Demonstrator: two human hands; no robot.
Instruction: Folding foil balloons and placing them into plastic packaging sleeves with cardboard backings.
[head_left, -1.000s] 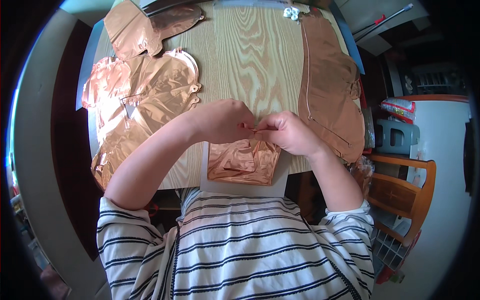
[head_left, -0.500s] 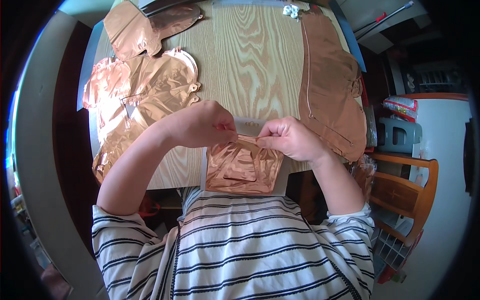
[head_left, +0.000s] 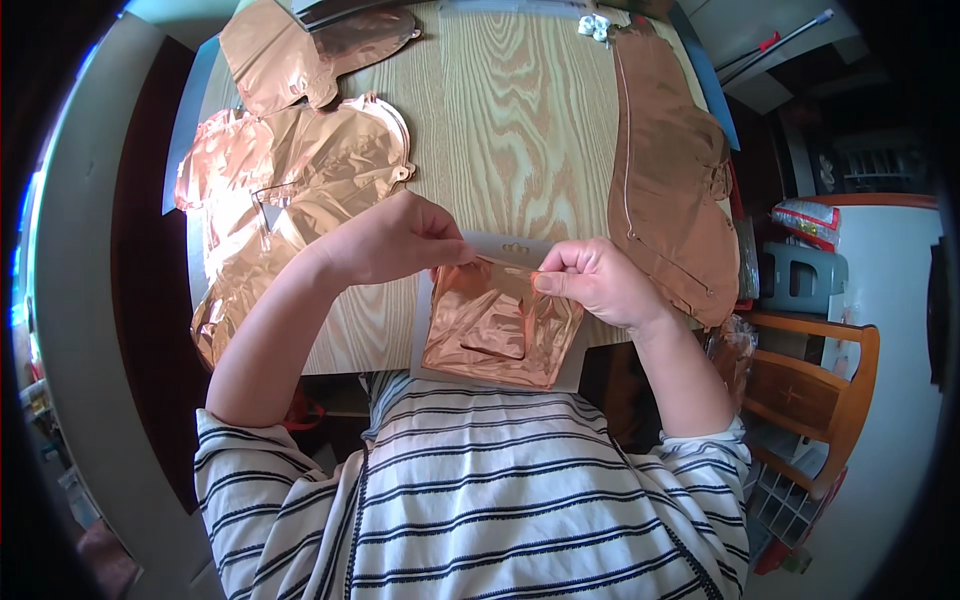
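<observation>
A folded rose-gold foil balloon (head_left: 490, 335) lies over a pale grey card (head_left: 570, 368) at the table's near edge, close to my striped shirt. My left hand (head_left: 420, 240) pinches the balloon's upper left corner, its fingertips partly hidden by the hand. At the upper right corner, my right hand (head_left: 590, 283) grips the foil between thumb and bent forefinger. The foil is stretched between both hands, with creases and a folded flap outline showing on its face. A hanging hole shows in the card's top edge, between the hands.
Flat rose-gold foil balloons (head_left: 330, 150) are heaped on the left of the wood-grain table (head_left: 500, 130). Another long foil balloon (head_left: 670, 180) lies along the right side. Small white pieces (head_left: 594, 27) sit at the far edge. A wooden chair (head_left: 800, 390) stands to the right.
My hands have moved farther apart at the foil's top edge, the right one shifting rightward. The foil's top now lies spread wider, and the whole view has shifted slightly.
</observation>
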